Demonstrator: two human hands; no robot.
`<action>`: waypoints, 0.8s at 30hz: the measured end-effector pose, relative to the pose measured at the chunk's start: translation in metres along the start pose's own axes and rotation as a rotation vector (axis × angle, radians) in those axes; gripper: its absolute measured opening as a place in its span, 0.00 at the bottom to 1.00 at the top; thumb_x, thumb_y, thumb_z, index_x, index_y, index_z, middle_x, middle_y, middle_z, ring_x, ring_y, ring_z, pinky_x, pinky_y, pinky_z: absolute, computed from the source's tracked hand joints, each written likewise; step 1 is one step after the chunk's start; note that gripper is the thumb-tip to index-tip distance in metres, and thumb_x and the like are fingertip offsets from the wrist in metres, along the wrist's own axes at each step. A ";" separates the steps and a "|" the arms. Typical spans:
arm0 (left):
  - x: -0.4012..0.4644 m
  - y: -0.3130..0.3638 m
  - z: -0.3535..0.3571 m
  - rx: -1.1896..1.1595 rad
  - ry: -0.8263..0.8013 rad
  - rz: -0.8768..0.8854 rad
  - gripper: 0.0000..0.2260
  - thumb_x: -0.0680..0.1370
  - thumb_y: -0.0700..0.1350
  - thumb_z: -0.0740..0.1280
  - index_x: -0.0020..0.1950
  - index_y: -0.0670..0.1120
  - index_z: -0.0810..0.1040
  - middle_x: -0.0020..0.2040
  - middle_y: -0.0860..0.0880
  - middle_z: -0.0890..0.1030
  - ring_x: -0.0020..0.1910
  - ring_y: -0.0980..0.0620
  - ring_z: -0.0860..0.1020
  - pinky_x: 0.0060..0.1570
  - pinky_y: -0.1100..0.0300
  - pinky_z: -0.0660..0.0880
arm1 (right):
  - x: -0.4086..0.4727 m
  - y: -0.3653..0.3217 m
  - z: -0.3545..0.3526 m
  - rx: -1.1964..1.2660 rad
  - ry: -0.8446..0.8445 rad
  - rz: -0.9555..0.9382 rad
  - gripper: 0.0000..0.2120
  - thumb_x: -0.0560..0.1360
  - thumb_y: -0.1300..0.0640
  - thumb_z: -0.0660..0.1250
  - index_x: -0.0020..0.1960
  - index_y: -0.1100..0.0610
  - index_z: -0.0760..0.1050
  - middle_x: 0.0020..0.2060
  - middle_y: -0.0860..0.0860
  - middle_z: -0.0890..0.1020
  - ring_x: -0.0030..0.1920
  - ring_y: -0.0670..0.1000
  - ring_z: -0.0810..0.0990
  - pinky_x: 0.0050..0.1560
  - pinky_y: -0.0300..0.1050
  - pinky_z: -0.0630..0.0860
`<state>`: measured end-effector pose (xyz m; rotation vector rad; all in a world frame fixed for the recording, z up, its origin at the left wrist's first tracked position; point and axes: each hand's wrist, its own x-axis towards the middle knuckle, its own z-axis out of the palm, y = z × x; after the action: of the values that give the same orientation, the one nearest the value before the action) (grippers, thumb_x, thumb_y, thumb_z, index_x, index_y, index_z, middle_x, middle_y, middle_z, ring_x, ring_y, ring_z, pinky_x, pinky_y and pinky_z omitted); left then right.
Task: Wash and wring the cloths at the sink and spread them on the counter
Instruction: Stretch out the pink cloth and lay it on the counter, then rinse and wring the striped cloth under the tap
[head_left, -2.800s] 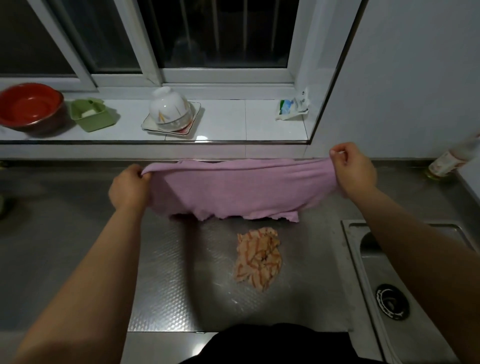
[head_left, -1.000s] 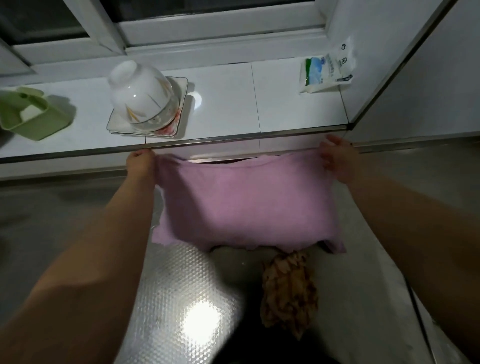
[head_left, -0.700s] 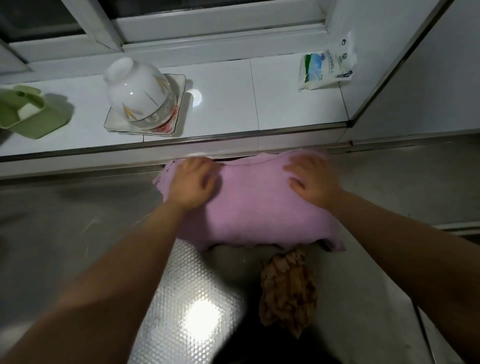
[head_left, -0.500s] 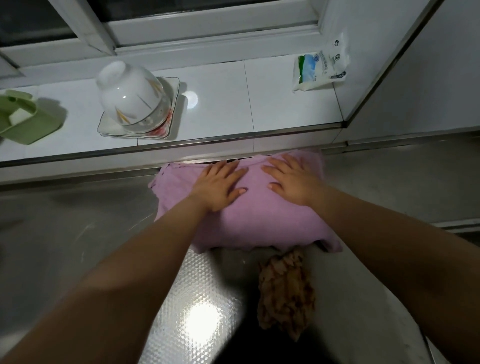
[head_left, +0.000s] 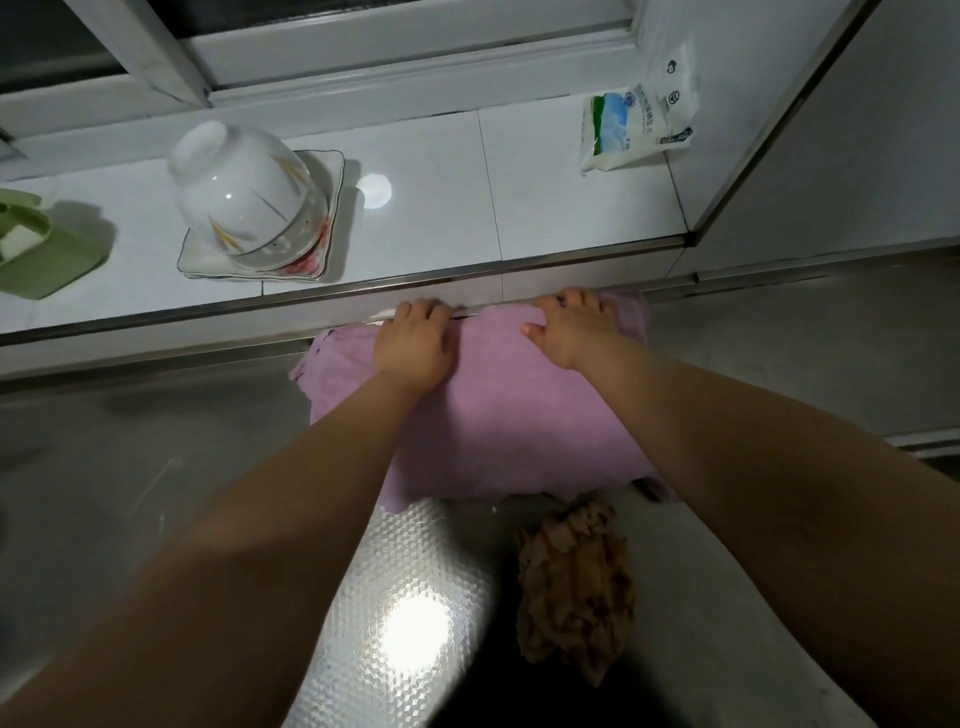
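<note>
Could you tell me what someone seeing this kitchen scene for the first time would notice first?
The eye lands first on the pink cloth lying spread on the steel counter, with the left hand and right hand pressing along its far edge below the tiled sill. Just nearer the viewer lies a crumpled orange patterned cloth. On the sill, an upturned white bowl rests on a square plate.

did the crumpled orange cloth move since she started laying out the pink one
No. The crumpled orange cloth lies on the same patch of counter, just right of the textured strip; only the camera shifted.
</note>
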<state>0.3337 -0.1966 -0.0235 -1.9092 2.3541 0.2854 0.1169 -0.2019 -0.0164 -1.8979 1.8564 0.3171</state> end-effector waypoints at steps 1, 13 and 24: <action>0.000 0.000 0.002 -0.006 -0.055 -0.003 0.19 0.81 0.53 0.55 0.68 0.48 0.72 0.67 0.43 0.73 0.65 0.41 0.69 0.62 0.49 0.65 | -0.004 0.001 0.001 0.012 0.057 0.001 0.27 0.80 0.42 0.52 0.75 0.52 0.55 0.73 0.58 0.58 0.73 0.61 0.55 0.72 0.60 0.54; -0.074 0.100 0.023 -0.313 0.236 0.281 0.17 0.74 0.49 0.59 0.58 0.48 0.80 0.56 0.47 0.80 0.55 0.44 0.75 0.58 0.54 0.67 | -0.150 0.051 0.076 0.108 0.396 -0.554 0.10 0.72 0.55 0.62 0.49 0.54 0.79 0.43 0.52 0.80 0.44 0.54 0.78 0.45 0.45 0.73; -0.123 0.149 0.021 -0.454 0.223 0.346 0.11 0.75 0.39 0.63 0.55 0.44 0.81 0.51 0.43 0.81 0.51 0.39 0.77 0.50 0.57 0.66 | -0.234 0.066 0.125 0.349 0.251 -0.432 0.10 0.72 0.51 0.66 0.43 0.58 0.79 0.43 0.56 0.79 0.43 0.56 0.78 0.45 0.43 0.73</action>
<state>0.2137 -0.0451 -0.0076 -1.7526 2.9807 0.7255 0.0570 0.0649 -0.0250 -2.0812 1.4633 -0.3764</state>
